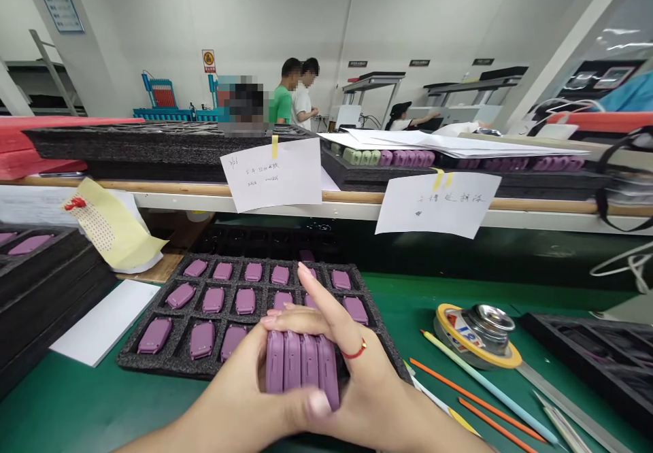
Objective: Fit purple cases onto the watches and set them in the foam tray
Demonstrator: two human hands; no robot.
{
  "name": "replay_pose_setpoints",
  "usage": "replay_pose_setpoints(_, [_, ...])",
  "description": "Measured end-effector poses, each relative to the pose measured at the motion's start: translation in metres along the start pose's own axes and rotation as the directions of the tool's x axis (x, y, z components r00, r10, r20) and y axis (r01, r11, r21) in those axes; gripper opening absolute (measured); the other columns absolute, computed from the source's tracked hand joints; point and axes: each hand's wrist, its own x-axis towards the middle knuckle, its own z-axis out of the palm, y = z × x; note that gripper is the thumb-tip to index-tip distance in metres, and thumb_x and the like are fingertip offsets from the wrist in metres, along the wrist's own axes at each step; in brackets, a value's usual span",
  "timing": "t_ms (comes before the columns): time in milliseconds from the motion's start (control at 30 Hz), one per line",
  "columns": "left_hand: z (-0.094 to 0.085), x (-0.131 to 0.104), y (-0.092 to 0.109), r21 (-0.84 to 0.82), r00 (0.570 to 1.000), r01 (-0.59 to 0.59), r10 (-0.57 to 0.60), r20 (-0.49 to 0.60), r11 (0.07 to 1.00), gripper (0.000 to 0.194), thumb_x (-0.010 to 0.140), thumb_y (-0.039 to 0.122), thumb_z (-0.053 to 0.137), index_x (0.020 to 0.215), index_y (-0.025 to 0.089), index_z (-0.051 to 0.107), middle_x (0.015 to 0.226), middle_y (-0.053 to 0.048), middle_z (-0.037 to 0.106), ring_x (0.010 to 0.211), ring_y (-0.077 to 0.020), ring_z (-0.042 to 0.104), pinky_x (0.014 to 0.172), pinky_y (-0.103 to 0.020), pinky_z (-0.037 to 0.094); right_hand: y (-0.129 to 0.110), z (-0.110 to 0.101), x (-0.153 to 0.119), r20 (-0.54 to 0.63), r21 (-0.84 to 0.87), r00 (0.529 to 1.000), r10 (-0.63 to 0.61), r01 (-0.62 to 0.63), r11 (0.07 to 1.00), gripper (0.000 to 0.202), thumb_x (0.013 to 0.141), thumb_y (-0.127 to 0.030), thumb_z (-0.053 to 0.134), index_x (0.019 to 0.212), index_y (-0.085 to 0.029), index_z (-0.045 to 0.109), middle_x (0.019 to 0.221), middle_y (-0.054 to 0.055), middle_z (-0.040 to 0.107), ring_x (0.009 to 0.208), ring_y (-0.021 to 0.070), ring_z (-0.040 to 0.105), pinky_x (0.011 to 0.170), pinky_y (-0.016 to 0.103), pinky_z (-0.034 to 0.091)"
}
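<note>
Both my hands grip a row of several purple watch cases [302,364], pressed side by side and standing on edge. My left hand [255,371] closes around the row from the left, and a thumb lies across its near side. On the right, my right hand [357,358] is wrapped around the same row, with one finger raised and a red string band on it. Just beyond, a black foam tray [173,364] carries more purple cases in separate compartments; my hands cover part of its near right side.
A tape roll with a metal dispenser [479,337], a light blue pen [490,385] and orange sticks [474,392] lie at right. Dark foam trays [45,296] are stacked at left, beside a white sheet [107,320]. A shelf edge [352,205] with hanging notes crosses ahead.
</note>
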Motion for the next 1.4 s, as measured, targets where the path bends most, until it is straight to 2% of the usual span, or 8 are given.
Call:
replay_pose_setpoints(133, [-0.005, 0.002, 0.002, 0.046, 0.999, 0.044, -0.045, 0.026, 0.998, 0.056, 0.076, 0.039, 0.080, 0.123, 0.019, 0.057, 0.130, -0.013, 0.066, 0.126, -0.0316, 0.058, 0.106, -0.044, 0.044, -0.001, 0.001, -0.001, 0.011, -0.125, 1.000, -0.018, 0.019, 0.992, 0.111, 0.074, -0.008, 0.070, 0.161, -0.029, 0.005, 0.130, 0.004, 0.068, 0.120, 0.0230, 0.066, 0.111, 0.040, 0.049])
replay_pose_setpoints(300, [-0.006, 0.001, 0.001, 0.037, 0.994, 0.069, -0.072, 0.079, 0.997, 0.067, 0.068, 0.027, 0.086, 0.127, 0.022, 0.055, 0.119, -0.010, 0.070, 0.115, -0.0319, 0.064, 0.095, -0.044, 0.051, 0.000, -0.004, 0.000, 0.031, 0.025, 0.998, 0.045, -0.046, 0.999, 0.108, 0.082, -0.029, 0.079, 0.160, -0.030, 0.006, 0.125, 0.005, 0.071, 0.114, 0.0245, 0.070, 0.112, 0.042, 0.048])
replay_pose_setpoints(467, [-0.001, 0.000, 0.002, -0.021, 0.997, 0.062, -0.061, 0.044, 0.998, 0.065, 0.062, 0.024, 0.089, 0.120, 0.022, 0.060, 0.113, -0.008, 0.073, 0.108, -0.0312, 0.067, 0.089, -0.041, 0.053, -0.001, -0.006, -0.001, 0.027, 0.051, 0.998, 0.053, -0.055, 0.997, 0.111, 0.080, -0.026, 0.080, 0.160, -0.030, 0.003, 0.125, 0.006, 0.071, 0.113, 0.0243, 0.070, 0.107, 0.040, 0.053])
replay_pose_setpoints(733, [0.005, -0.004, 0.004, 0.007, 0.999, 0.043, -0.043, 0.008, 0.999, 0.064, 0.060, 0.022, 0.088, 0.117, 0.020, 0.060, 0.111, -0.008, 0.073, 0.102, -0.0299, 0.069, 0.083, -0.037, 0.053, -0.005, -0.005, -0.003, 0.025, 0.097, 0.998, 0.060, -0.062, 0.993, 0.118, 0.075, -0.021, 0.082, 0.161, -0.030, 0.001, 0.130, 0.006, 0.068, 0.121, 0.0233, 0.065, 0.114, 0.041, 0.045])
replay_pose_setpoints(867, [0.006, -0.006, 0.002, -0.009, 1.000, 0.001, -0.001, 0.031, 1.000, 0.066, 0.062, 0.032, 0.090, 0.120, 0.019, 0.060, 0.115, -0.010, 0.071, 0.107, -0.0310, 0.067, 0.087, -0.038, 0.052, -0.012, -0.002, -0.003, -0.005, 0.089, 0.995, 0.105, -0.104, 0.991, 0.120, 0.072, -0.018, 0.082, 0.161, -0.030, 0.002, 0.127, 0.005, 0.070, 0.117, 0.0233, 0.067, 0.110, 0.039, 0.049])
replay_pose_setpoints(1033, [0.001, -0.009, 0.003, -0.055, 0.999, 0.050, -0.050, -0.012, 0.997, 0.053, 0.076, 0.046, 0.080, 0.117, 0.018, 0.062, 0.117, -0.011, 0.070, 0.115, -0.0308, 0.062, 0.096, -0.041, 0.049, -0.017, 0.004, -0.004, -0.010, -0.104, 0.999, 0.051, -0.052, 0.993, 0.115, 0.071, -0.009, 0.071, 0.161, -0.028, 0.001, 0.129, 0.006, 0.069, 0.118, 0.0219, 0.067, 0.107, 0.035, 0.051])
replay_pose_setpoints(1233, [-0.008, -0.009, 0.005, 0.087, 0.984, 0.063, -0.076, 0.161, 0.994, 0.065, 0.069, 0.029, 0.085, 0.125, 0.020, 0.055, 0.117, -0.008, 0.069, 0.111, -0.0290, 0.064, 0.094, -0.042, 0.051, -0.017, -0.001, -0.001, 0.008, 0.000, 0.999, 0.032, -0.032, 0.999, 0.114, 0.077, -0.024, 0.082, 0.161, -0.029, 0.005, 0.124, 0.005, 0.072, 0.113, 0.0220, 0.069, 0.106, 0.036, 0.052])
replay_pose_setpoints(1400, [-0.004, -0.009, 0.002, 0.104, 0.985, 0.004, -0.022, 0.171, 0.995, 0.071, 0.066, 0.024, 0.085, 0.127, 0.022, 0.049, 0.119, -0.008, 0.068, 0.111, -0.0296, 0.065, 0.092, -0.043, 0.054, -0.016, -0.002, -0.001, 0.002, 0.078, 0.999, 0.052, -0.052, 0.996, 0.112, 0.076, -0.022, 0.083, 0.160, -0.031, 0.010, 0.124, 0.003, 0.072, 0.112, 0.0192, 0.070, 0.107, 0.033, 0.050])
